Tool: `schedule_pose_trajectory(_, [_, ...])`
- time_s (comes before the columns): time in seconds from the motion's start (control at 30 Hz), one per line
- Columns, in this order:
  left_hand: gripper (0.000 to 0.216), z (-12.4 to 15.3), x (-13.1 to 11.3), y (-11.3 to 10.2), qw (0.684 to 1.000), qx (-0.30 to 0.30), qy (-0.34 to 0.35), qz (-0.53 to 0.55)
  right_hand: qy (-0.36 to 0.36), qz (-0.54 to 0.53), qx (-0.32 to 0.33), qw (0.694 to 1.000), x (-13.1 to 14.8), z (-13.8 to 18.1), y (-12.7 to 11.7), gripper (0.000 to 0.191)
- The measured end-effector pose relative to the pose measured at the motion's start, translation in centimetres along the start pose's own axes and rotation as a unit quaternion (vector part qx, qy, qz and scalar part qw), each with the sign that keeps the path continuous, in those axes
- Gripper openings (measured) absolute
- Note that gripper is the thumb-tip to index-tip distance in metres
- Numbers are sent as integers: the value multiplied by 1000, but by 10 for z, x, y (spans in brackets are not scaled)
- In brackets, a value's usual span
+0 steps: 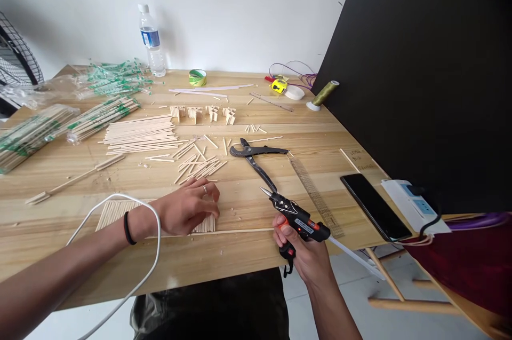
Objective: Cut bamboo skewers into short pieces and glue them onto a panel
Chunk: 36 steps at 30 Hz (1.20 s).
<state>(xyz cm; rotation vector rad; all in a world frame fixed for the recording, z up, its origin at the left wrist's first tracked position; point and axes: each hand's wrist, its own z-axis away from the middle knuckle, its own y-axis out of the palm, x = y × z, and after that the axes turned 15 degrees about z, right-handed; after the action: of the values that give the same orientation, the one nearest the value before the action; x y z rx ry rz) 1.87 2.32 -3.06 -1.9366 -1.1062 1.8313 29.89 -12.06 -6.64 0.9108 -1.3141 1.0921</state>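
My right hand [306, 254] grips a black hot glue gun [300, 217], its metal nozzle pointing up and left. A translucent glue stick [356, 259] juts from the gun's back end. My left hand [186, 206] bends over a flat row of wooden sticks [120, 213], laid side by side near the table's front edge. Its curled fingers press at the row's right end; the fingertips are partly hidden. A long thin stick [248, 231] runs along the row's front edge toward the right hand. Loose short sticks [204, 168] lie just beyond the left hand.
Pliers [256, 156], a clear ruler [314, 193] and a phone [374, 206] lie ahead and right. A power strip [416, 206] sits by a black board [420, 78]. Small stick assemblies [195, 112] stand farther back, near a bottle [151, 44]. A white cable [158, 244] loops over my left forearm.
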Motion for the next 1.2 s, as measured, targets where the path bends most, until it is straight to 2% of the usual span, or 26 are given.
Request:
schedule_pose_trajectory(0.1, [22,1,4,1,1000,-2,1,13,-1,8,9,1000,1,0,0,32])
schedule_pose_trajectory(0.2, [23,1,9,3,999,-21,10,39,0,20,29,999,3,1,-2,41])
schedule_pose_trajectory(0.3, [21,1,14,7,997,-40,19,61,2,45,60,997,7,2,-4,53])
schedule_pose_trajectory(0.43, [21,1,17,11,995,-60,22,78,-1,96,112,989,17,5,-5,55])
schedule_pose_trajectory(0.53, [19,1,17,13,994,-69,13,83,-30,191,179,965,25,9,-6,51])
schedule_pose_trajectory(0.6, [17,0,16,14,994,-67,6,84,-61,276,199,938,28,11,-7,46])
schedule_pose_trajectory(0.67, [16,-1,15,14,994,-67,3,84,-91,334,194,918,30,12,-7,43])
schedule_pose_trajectory(0.77, [15,-2,13,14,995,-67,1,79,-126,360,188,905,33,12,-6,37])
schedule_pose_trajectory(0.97, [20,-2,11,14,996,-67,-3,62,-172,351,157,907,32,10,1,22])
schedule_pose_trajectory(1.07, [19,-2,12,14,996,-70,-1,62,-165,345,145,913,29,9,2,23])
schedule_pose_trajectory(1.2, [19,-2,12,15,996,-64,-9,68,-143,338,164,915,29,7,5,27])
